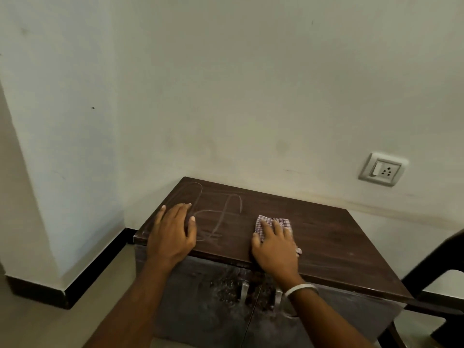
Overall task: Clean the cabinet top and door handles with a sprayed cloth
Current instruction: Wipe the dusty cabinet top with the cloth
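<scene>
A low, dark wooden cabinet (251, 285) stands pushed into the corner of the room, its brown top (326, 234) serving as the surface being wiped. Both hands lie on that top, near its front edge.

The left hand (173, 232) lies flat on the left part of the surface, palm down, fingers straight and slightly spread, holding nothing. Just beside its fingertips, pale looping smear marks (221, 217) run across the dark wood toward the back.

The right hand (273, 247) presses down on a small checked cloth (273, 222), pink and white, near the middle of the surface. Its fingers are stretched out flat over the fabric rather than curled round it; the cloth shows beyond the fingertips and a corner sticks out on the far side of the hand. A light-coloured bangle (301, 288) sits on that wrist.

Below the front edge, the two cabinet doors are grey and speckled with pale blotches around the middle seam. Two short metal door handles (244, 291) hang there side by side, the one further right partly hidden behind the right wrist.

On the pale wall behind, to the right, there is a white switch and socket plate (383, 169). A dark chair (442, 272) stands at the right edge, just beside the cabinet. Black skirting (100, 264) runs along the foot of the wall at left.
</scene>
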Demonstrator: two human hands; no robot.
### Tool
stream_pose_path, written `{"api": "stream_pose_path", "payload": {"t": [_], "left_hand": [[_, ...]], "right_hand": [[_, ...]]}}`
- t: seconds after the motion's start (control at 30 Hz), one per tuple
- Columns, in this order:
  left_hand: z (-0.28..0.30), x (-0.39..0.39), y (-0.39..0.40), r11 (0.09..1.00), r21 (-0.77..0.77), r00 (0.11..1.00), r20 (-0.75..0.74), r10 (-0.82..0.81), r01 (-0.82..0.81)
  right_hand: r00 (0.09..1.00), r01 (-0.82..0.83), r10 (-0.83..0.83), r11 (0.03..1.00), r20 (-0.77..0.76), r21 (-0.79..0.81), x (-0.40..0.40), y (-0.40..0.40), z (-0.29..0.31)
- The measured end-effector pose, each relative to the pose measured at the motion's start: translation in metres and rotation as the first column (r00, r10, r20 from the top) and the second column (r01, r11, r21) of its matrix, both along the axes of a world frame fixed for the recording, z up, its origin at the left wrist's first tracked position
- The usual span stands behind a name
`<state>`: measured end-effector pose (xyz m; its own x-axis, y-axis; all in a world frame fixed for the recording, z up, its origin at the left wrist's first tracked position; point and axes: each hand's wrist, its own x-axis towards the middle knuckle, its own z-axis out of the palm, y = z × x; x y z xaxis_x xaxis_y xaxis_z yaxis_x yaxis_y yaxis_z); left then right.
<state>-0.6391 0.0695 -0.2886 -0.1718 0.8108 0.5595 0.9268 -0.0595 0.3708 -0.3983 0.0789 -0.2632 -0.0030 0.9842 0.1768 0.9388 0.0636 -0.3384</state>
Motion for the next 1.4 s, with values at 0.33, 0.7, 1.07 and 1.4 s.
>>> {"api": "stream_pose_path", "payload": {"t": [0.33,0.7,1.07,1.4], "left_hand": [[-0.003,0.002,0.000,1.000,0.029,0.999,-0.036,0.006,-0.005],[-0.004,0.001,-0.001,0.998,0.061,1.000,-0.023,0.009,-0.008],[-0.004,0.003,-0.001,0.999,0.052,1.000,-0.011,0.010,-0.010],[-0.004,0.002,-0.001,0.999,0.042,1.000,0.004,0.006,-0.007]], "right_hand": [[0.999,-0.034,0.034,0.999,-0.009,-0.023,-0.052,0.031,-0.002],[0.998,-0.062,0.062,0.998,0.018,0.005,-0.025,0.069,-0.005],[0.993,-0.117,0.118,0.992,0.030,-0.041,-0.069,0.102,0.000],[0.997,-0.045,0.048,0.997,0.052,-0.062,-0.020,0.131,0.001]]}}
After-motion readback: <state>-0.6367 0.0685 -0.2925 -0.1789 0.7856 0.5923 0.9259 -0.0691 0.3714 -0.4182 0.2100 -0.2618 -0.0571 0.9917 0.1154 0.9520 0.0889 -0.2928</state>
